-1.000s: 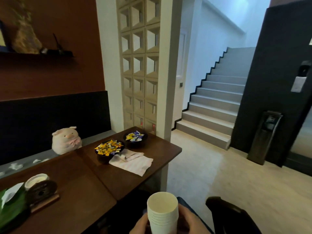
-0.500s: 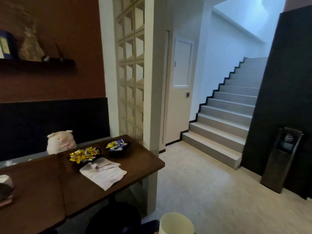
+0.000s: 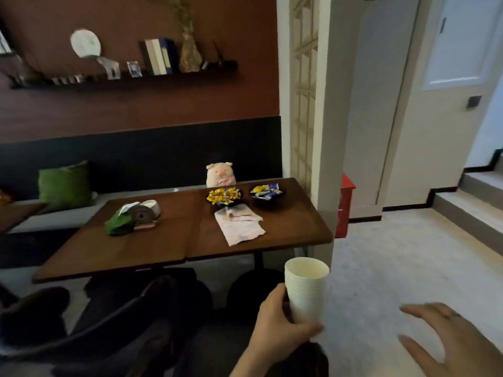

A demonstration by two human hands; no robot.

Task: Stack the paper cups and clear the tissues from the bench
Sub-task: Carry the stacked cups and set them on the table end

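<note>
A stack of several white paper cups (image 3: 307,291) stands upright in my left hand (image 3: 277,326), which grips it low down, in front of the table's near right corner. My right hand (image 3: 446,340) hovers open to the right of the stack, fingers spread, not touching it. A crumpled pale tissue (image 3: 239,227) lies on the dark wooden table (image 3: 174,246), just in front of the sweets bowls. Behind the table runs a grey bench seat (image 3: 68,210) along the wall.
Two dark bowls of wrapped sweets (image 3: 223,196) (image 3: 267,192) sit at the table's far right. A green tissue holder with a round wooden piece (image 3: 130,219) sits mid-table. A pig plush (image 3: 220,174) and green cushion (image 3: 64,185) rest on the bench. Dark chairs (image 3: 109,322) stand near me; a pillar (image 3: 324,131) rises right.
The view has swung left, bringing the whole table into sight. My right hand has come off the cup stack and now hovers open beside it; the left hand still holds the stack.
</note>
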